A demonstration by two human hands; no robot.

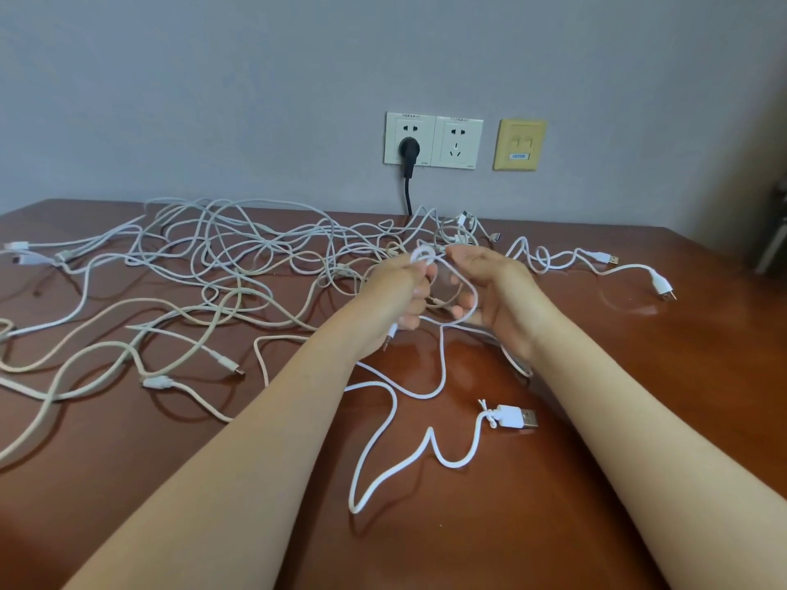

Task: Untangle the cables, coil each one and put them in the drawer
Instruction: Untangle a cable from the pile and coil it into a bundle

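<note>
A tangle of several white and beige cables sprawls across the brown wooden table. My left hand and my right hand are raised together over the middle of the table. Both grip one white cable, with a small loop of it showing above my left fingers. A metal plug tip hangs below my left hand. From my hands the cable trails down to the table and ends in a USB plug near the front. No drawer is in view.
A black plug sits in a white wall socket behind the table, its cord dropping behind the edge. A beige wall plate is to its right. More cable ends with USB plugs lie at the right.
</note>
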